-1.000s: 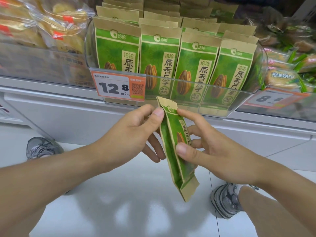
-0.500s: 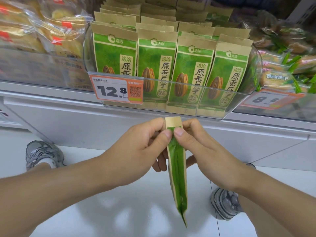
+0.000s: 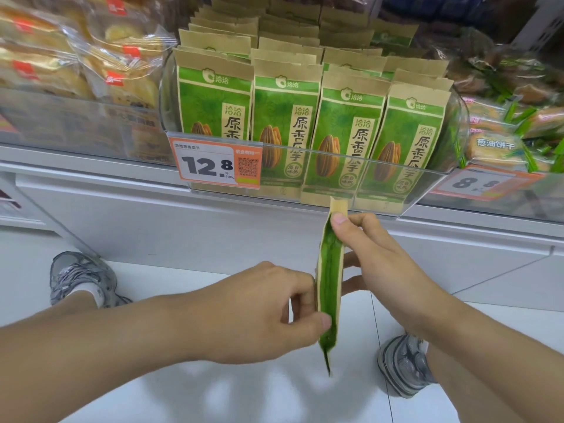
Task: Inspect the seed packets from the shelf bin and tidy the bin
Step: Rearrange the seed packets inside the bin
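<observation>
A single seed packet [image 3: 329,288] is held edge-on below the clear shelf bin [image 3: 427,181], just in front of the bin's lower front edge, so that only its narrow green gusset and tan paper borders are seen. The packet hangs upright, its tan top seal just under the bin and its pointed bottom end directed at the white floor [image 3: 213,392]. It is pinched near the top by the right hand [image 3: 375,264], with the thumb pressed on the near edge and the fingers curled behind. Lower down, it is gripped by the left hand [image 3: 268,312], whose thumb lies on the near side of the packet and whose fingers are wrapped behind it. Both hands are thus clamped on the same packet, the left one lower than the right.

Inside the bin, rows of matching green seed packets [image 3: 283,117] are stood upright, four across at the front with more ranked behind. An orange price tag [image 3: 215,164] reading 12.8 is clipped to the left part of the bin's front wall. To the left of the bin, clear bags of pastries [image 3: 91,56] are stacked; to its right, wrapped biscuits [image 3: 494,145] are seen above a second tag [image 3: 479,183] marked 8.8. Below the bin, a grey sneaker [image 3: 82,279] is seen at the left and another [image 3: 403,364] at the right.
</observation>
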A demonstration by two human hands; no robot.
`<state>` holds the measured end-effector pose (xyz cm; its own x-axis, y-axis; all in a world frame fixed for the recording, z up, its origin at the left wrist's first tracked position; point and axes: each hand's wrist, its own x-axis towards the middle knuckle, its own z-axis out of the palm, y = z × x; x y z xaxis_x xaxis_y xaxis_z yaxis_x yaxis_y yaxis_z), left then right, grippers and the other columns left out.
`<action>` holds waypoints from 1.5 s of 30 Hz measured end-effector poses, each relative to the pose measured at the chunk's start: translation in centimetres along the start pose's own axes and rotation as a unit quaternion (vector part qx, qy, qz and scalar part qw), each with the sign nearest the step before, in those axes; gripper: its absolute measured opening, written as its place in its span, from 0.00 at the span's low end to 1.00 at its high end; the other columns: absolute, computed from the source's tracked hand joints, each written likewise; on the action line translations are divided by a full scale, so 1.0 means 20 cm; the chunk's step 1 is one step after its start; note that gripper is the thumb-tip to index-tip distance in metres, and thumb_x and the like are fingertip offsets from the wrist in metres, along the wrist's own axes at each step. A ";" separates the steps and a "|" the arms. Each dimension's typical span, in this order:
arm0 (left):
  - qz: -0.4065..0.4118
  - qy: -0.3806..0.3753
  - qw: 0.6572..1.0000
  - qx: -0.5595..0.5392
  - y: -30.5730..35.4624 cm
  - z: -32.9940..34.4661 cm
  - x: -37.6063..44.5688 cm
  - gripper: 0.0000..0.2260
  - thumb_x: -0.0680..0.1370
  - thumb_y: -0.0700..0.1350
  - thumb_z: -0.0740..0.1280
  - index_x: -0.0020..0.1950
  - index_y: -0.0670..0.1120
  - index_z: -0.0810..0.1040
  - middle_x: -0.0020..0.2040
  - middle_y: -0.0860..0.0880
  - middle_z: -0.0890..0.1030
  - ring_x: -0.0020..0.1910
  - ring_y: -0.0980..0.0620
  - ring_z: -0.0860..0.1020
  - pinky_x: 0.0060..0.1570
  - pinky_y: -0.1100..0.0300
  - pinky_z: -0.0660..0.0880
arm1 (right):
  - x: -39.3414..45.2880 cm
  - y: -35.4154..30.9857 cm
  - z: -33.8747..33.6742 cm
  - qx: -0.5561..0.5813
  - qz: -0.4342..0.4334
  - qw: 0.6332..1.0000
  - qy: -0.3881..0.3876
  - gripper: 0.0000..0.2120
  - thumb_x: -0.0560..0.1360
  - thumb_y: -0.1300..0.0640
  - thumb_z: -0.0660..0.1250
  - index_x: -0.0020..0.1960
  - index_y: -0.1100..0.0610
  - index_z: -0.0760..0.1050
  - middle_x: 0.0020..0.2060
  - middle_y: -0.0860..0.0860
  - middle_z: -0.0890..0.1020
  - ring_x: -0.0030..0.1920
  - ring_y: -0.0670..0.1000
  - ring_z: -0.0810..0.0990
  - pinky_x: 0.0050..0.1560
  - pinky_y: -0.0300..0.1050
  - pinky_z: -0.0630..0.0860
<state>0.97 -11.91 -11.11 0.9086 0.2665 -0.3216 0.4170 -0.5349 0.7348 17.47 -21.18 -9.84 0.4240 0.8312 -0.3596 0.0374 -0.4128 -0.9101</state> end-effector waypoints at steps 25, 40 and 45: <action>-0.004 -0.008 0.995 -0.095 0.00 -0.04 0.03 0.10 0.83 0.47 0.63 0.43 0.47 0.74 0.40 0.49 0.84 0.33 0.46 0.84 0.39 0.48 0.83 | -0.02 -0.01 -0.12 -0.182 -0.003 0.969 -0.170 0.58 0.61 0.53 0.85 0.78 0.36 0.52 0.59 0.44 0.77 0.53 0.45 0.85 0.56 0.51 0.83; -0.046 -0.039 0.997 -0.056 -0.02 -0.06 0.03 0.09 0.80 0.56 0.65 0.45 0.53 0.75 0.41 0.49 0.85 0.34 0.49 0.84 0.41 0.47 0.83 | -0.01 0.01 -0.12 -0.165 -0.021 0.972 -0.167 0.56 0.60 0.55 0.85 0.77 0.36 0.56 0.59 0.45 0.77 0.50 0.46 0.86 0.50 0.46 0.84; -0.034 -0.056 0.997 -0.051 -0.02 -0.04 0.03 0.08 0.81 0.53 0.65 0.44 0.53 0.76 0.41 0.55 0.84 0.32 0.53 0.84 0.37 0.55 0.82 | 0.00 0.04 -0.12 -0.168 -0.017 0.969 -0.179 0.58 0.58 0.55 0.87 0.76 0.34 0.56 0.60 0.44 0.75 0.52 0.47 0.85 0.52 0.53 0.85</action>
<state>1.24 -10.84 -11.06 0.8776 0.2045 -0.4336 0.4784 -0.4328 0.7641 19.58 -22.43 -10.07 0.0778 0.8972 -0.4346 0.3628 -0.4315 -0.8259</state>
